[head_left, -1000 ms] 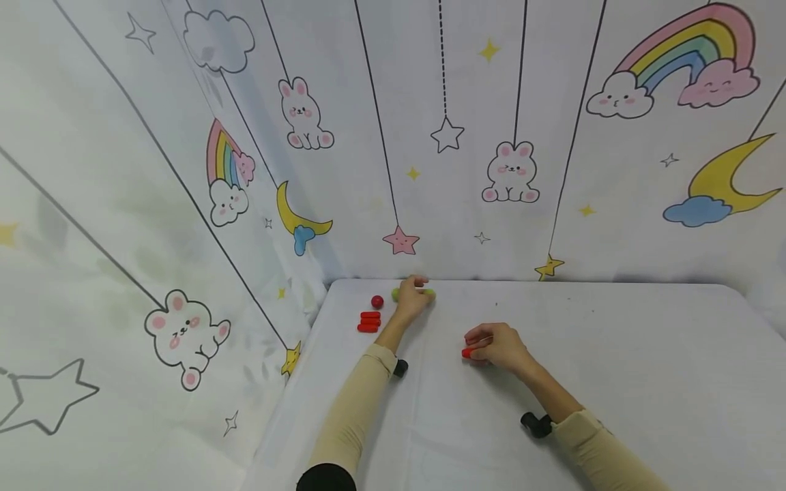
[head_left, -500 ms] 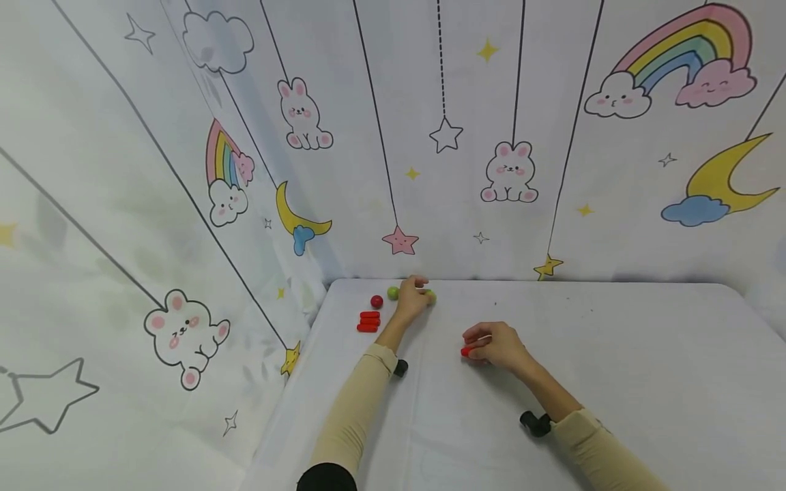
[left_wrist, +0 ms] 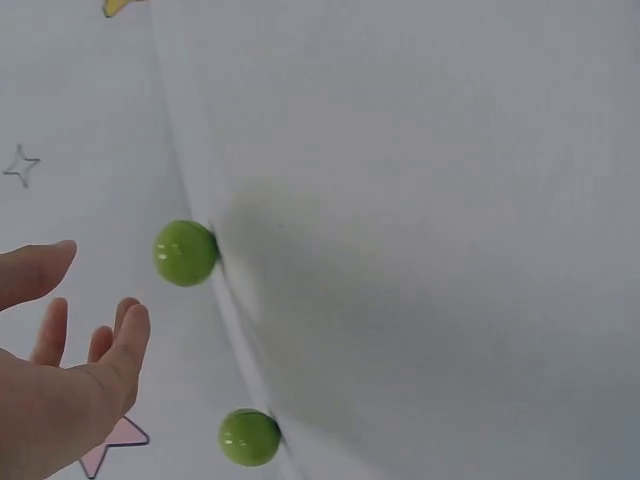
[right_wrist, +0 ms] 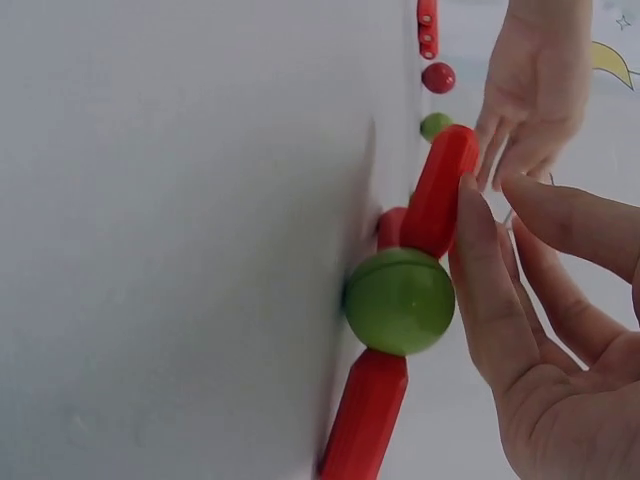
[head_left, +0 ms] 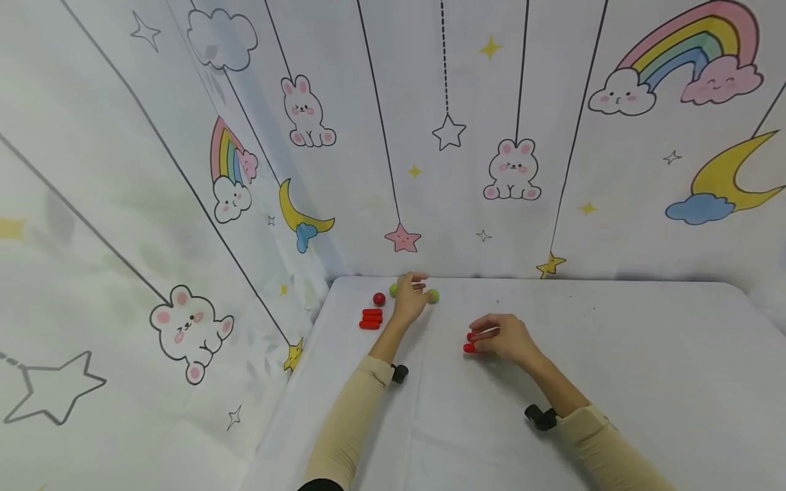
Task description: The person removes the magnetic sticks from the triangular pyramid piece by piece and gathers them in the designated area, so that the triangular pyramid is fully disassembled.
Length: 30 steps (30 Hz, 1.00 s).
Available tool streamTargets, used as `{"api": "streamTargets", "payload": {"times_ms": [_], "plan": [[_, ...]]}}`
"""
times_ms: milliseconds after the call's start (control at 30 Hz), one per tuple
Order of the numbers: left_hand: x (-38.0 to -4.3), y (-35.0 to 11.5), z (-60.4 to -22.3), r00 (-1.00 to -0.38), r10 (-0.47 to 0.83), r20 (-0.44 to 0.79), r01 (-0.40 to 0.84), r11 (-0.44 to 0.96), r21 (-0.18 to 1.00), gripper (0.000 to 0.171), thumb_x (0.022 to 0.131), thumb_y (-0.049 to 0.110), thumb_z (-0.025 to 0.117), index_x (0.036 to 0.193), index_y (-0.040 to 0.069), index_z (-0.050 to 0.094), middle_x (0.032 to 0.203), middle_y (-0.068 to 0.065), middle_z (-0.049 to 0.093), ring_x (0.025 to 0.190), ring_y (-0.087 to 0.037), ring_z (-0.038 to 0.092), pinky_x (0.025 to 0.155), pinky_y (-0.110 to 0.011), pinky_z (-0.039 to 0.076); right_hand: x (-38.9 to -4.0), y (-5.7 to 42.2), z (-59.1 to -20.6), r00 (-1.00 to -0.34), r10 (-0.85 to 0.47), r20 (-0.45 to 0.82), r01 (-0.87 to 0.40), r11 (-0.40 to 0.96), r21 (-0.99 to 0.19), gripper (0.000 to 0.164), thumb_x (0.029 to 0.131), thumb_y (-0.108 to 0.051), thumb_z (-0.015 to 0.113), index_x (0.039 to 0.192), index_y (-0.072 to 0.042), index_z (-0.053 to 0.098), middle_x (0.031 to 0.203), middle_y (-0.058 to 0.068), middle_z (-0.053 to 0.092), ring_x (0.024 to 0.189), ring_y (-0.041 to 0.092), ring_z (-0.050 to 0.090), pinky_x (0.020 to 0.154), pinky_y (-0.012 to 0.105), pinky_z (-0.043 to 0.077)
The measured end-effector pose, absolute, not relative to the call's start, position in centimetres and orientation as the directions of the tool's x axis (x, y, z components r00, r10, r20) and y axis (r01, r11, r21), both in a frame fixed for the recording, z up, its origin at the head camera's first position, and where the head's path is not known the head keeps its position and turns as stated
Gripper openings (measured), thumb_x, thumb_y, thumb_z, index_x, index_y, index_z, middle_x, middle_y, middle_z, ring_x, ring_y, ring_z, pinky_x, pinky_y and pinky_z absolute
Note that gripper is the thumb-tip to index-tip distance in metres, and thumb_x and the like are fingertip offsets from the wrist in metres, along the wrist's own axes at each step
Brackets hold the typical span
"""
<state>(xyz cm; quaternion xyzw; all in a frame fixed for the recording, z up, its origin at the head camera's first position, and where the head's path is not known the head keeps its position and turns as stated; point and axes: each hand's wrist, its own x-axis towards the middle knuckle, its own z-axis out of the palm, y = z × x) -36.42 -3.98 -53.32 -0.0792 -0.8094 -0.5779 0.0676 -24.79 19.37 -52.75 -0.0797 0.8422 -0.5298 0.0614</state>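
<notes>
1. The white tabletop (head_left: 583, 368) carries the lot, and the work sits near its middle.
2. The right hand (head_left: 508, 337) is busy there. Its thumb lies against an upper rod (right_wrist: 440, 190), red, while the index finger stands off it — whether the other fingers pinch anything, I can't tell.
3. The left hand (head_left: 410, 297) is at the far edge, fingers spread and gripping nothing, just beside one loose ball (left_wrist: 185, 253).
4. Under the right hand is the build: a green hub (right_wrist: 400, 300), the upper rod slanting from it, a lower rod (right_wrist: 368, 415) opposite, and a third rod (right_wrist: 391, 228) behind, its joint hidden. Fitting rods to the hub looks like the step in hand.
5. Three spare rods (head_left: 372, 318) lie side by side, left of the left arm.
6. A red ball (head_left: 379, 299) rests just beyond them, and a second green ball (left_wrist: 249, 437) sits near the first. I'd say the next move calls for the left fingers to close on a green one — gently, since it could roll — while the right steadies the build.
</notes>
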Motion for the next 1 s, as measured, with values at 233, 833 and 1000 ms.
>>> {"api": "streamTargets", "payload": {"times_ms": [233, 833, 1000], "plan": [[-33.4, -4.4, -52.0, -0.979, 0.113, 0.168, 0.193, 0.273, 0.942, 0.041, 0.092, -0.005, 0.074, 0.131, -0.001, 0.061, 0.136, -0.020, 0.053, 0.123, -0.038, 0.064, 0.091, -0.035, 0.060, -24.9, 20.7, -52.3, -0.983, -0.182, -0.008, -0.080, 0.474, -0.877, 0.034, 0.091, -0.003, 0.079, 0.123, 0.001, 0.071, 0.118, 0.019, 0.073, 0.098, 0.026, 0.072, 0.076, 0.035, 0.063], [-28.2, -1.9, -54.0, -0.912, 0.402, -0.080, 0.022, 0.242, 0.970, 0.051, 0.090, 0.004, 0.079, 0.136, -0.003, 0.058, 0.136, -0.025, 0.058, 0.099, -0.020, 0.069, 0.083, -0.034, 0.062, -25.1, 22.4, -51.9, -0.970, -0.190, -0.154, 0.010, 0.598, -0.802, 0.038, 0.085, -0.007, 0.083, 0.120, 0.002, 0.071, 0.107, 0.013, 0.074, 0.083, 0.020, 0.067, 0.069, 0.036, 0.062], [-27.7, -1.7, -54.1, -0.903, 0.412, -0.125, 0.017, 0.324, 0.946, 0.048, 0.086, 0.006, 0.082, 0.130, 0.002, 0.063, 0.126, -0.018, 0.066, 0.097, -0.018, 0.067, 0.081, -0.030, 0.058, -25.2, 21.9, -52.3, -0.967, -0.204, -0.150, 0.007, 0.572, -0.820, 0.038, 0.083, -0.003, 0.082, 0.119, 0.002, 0.071, 0.105, 0.011, 0.074, 0.087, 0.021, 0.070, 0.069, 0.035, 0.062]]}}
